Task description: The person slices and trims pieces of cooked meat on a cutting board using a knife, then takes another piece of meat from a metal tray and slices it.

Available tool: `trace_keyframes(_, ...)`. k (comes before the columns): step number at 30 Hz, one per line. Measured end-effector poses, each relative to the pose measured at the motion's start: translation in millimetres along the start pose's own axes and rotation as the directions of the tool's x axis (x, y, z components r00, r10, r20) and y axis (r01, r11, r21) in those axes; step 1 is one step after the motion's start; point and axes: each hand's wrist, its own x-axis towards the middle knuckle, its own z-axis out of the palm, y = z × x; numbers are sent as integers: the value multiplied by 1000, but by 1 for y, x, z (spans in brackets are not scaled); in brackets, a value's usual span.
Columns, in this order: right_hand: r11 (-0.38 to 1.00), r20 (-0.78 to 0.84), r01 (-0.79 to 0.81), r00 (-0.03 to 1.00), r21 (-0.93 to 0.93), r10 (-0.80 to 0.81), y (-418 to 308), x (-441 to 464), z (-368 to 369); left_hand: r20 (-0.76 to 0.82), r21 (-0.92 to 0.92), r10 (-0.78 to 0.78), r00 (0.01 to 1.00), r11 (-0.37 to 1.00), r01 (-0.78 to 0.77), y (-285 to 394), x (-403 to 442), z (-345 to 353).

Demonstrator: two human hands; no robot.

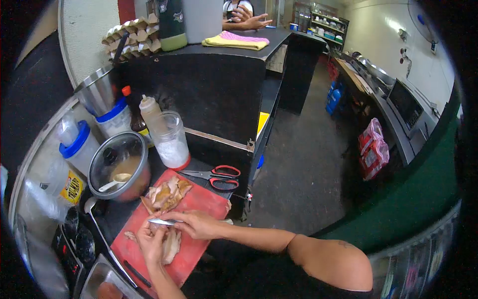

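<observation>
My right hand [196,224] is closed round a small knife [164,222], its blade pointing left over the red cutting board [191,256]. Under the blade, my left hand [151,241] has its fingers curled on a small piece of meat, partly hidden by the fingers. Pale meat strips [172,245] lie on the board just right of my left hand. Farther up the board sits a pile of browned meat [167,193]. Scissors with red and black handles [224,178] rest beyond the board's upper right edge.
A steel bowl [142,177] holding a scoop stands left of the board, near a jar of white powder [173,149] and a squeeze bottle [151,112]. A long ladle [107,241] and metal tray [104,279] lie lower left. Another person's hands [249,19] show behind the counter.
</observation>
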Motion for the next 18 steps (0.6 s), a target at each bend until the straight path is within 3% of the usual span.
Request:
trace_keyframes(1, 998, -42, 48, 998, 46, -46, 4, -1, 1, -1, 13, -2, 1000, 1000, 2, -1, 0, -1)
trace_keyframes(4, 995, -91, -95, 991, 17, 96, 15, 0, 0, -4, 11, -29, 1000, 1000, 29, -2, -1, -5)
trace_keyframes(7, 998, -79, -46, 996, 31, 49, 7, 2, -10, 6, 21, -20, 1000, 1000, 19, -4, 1, -7)
trace_keyframes(11, 981, -37, 162, 987, 109, -159, -7, 1, -2, -6, -32, 8, 1000, 999, -9, 5, 0, 6)
trace_keyframes(18, 991, 125, -131, 984, 31, 126, 1, 3, 1, 9, -72, 8, 1000, 997, -7, 1, 0, 2)
